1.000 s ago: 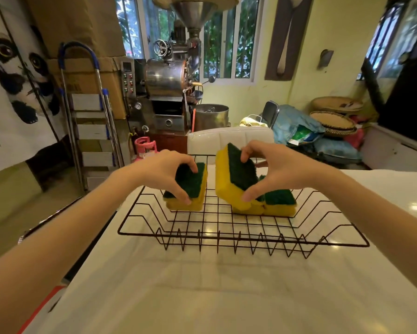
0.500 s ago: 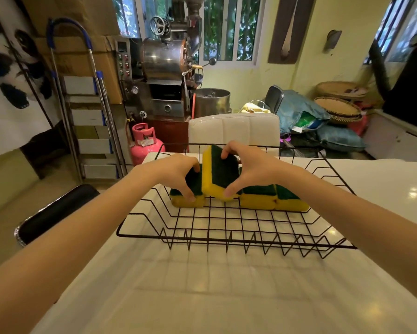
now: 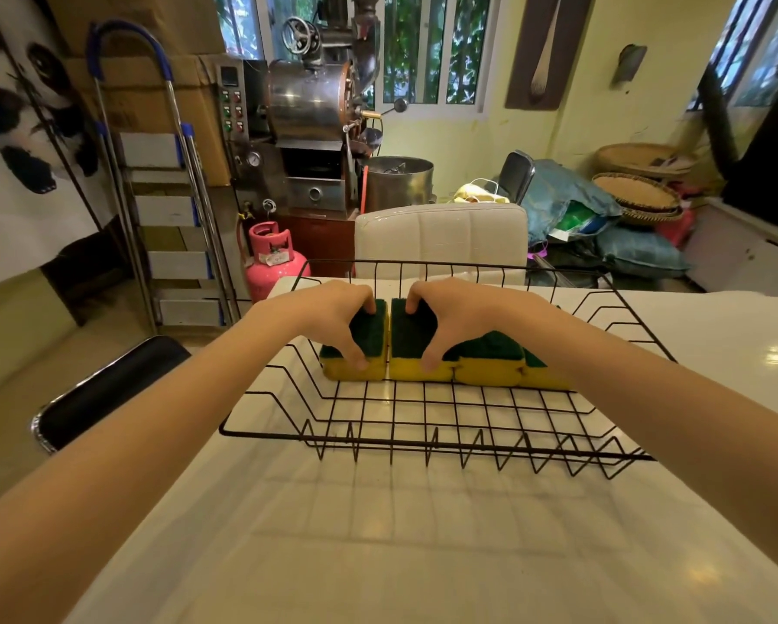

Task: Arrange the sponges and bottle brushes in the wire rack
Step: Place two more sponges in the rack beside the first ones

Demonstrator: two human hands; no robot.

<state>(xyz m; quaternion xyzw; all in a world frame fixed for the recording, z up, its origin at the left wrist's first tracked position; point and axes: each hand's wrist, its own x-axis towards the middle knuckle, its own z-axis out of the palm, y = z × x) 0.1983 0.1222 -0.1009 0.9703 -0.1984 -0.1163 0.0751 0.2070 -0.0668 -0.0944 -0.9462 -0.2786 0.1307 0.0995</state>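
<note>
Daylit windows, glare on the table, edges bowed, perhaps slightly blurred.

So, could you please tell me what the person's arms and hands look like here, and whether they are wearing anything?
Both forearms are bare from the frame edge to the wrist: no sleeves show. The left hand and right hand wear no gloves, and no rings, watch or bracelets are visible. Fingernails look short and unpainted, as far as the picture shows.
</note>
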